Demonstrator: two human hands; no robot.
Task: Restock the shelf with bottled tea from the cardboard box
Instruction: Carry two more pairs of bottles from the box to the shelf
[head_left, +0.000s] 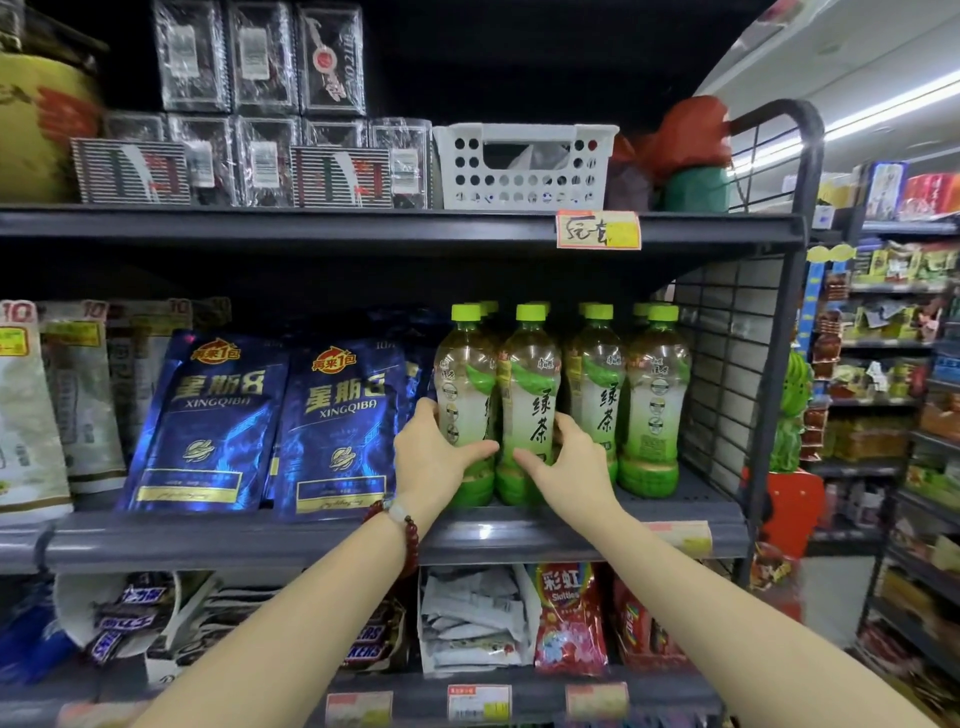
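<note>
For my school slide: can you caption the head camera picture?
Two hands, left hand and right hand, straighten green tea bottles on a store shelf.

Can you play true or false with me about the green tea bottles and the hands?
1. Both hands touch tea bottles. True: the left hand and right hand wrap the two leftmost front bottles.
2. The bottle caps are red. False: they are light green.
3. Blue snack bags stand left of the bottles. True.
4. The white basket sits below the bottles. False: it is on the shelf above.
</note>
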